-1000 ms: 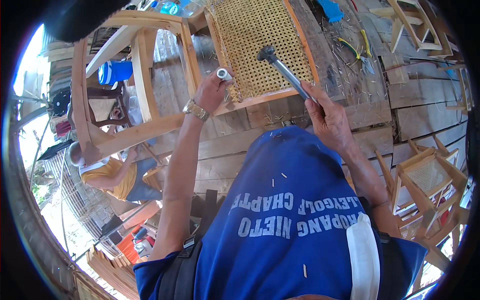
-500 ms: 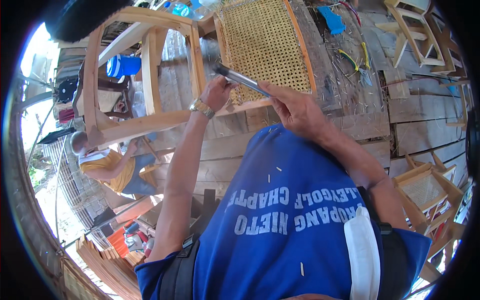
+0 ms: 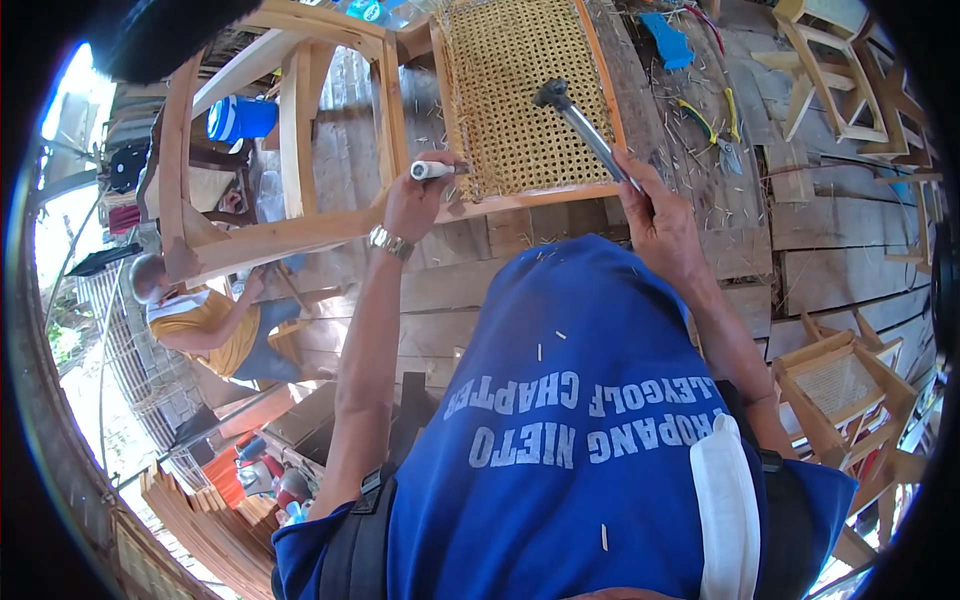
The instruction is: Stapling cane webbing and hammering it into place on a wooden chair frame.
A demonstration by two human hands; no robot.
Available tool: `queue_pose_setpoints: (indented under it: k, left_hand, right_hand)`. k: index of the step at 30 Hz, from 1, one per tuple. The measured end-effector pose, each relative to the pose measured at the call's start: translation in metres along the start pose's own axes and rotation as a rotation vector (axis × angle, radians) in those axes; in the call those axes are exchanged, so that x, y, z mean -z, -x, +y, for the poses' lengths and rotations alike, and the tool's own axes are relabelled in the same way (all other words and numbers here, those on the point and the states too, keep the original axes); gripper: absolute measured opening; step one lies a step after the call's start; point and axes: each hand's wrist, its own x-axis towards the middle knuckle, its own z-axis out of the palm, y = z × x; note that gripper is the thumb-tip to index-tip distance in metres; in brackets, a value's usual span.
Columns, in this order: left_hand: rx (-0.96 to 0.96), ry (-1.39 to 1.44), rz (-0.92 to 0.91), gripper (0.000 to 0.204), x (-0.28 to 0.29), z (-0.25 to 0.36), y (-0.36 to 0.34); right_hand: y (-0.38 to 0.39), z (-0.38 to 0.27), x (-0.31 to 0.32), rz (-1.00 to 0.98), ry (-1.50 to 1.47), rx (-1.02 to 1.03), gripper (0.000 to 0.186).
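Observation:
In my right hand (image 3: 662, 222), at the right of the work, is the handle of a metal hammer (image 3: 590, 132). Its dark head is raised over the woven cane panel (image 3: 530, 60), pointing up and left. My left hand (image 3: 413, 205), with a wristwatch, grips a chisel-like tool with a white handle (image 3: 430, 171). The tool's narrow dark tip touches or nearly touches the panel's lower left corner; my fingers hide part of it. Light wood edges the panel, which joins a wooden chair frame (image 3: 285, 245) lying to the left.
Pliers with yellow handles (image 3: 728, 152) and a blue object (image 3: 667, 42) lie on the boards at right, among cane scraps. Wooden chair frames (image 3: 840, 385) stand farther right. Another person in a yellow shirt (image 3: 215, 325) works at left, below a blue container (image 3: 243, 120).
The hammer has lifted away from my left hand, up and to the right, along with my right hand. The white tool handle now shows in my left hand, which has shifted slightly.

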Motion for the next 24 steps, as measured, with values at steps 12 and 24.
queue_pose_setpoints:
  k: [12,24]
  left_hand:
    - [-0.061,-0.375,-0.146,0.014,-0.01,0.012,-0.023]
    - [0.122,-0.14,-0.16,0.017,-0.004,0.0,-0.022]
  right_hand:
    - [-0.017,-0.045,-0.002,-0.163,-0.106,0.044,0.037]
    - [-0.025,-0.032,-0.013,-0.175,-0.153,0.049,0.04]
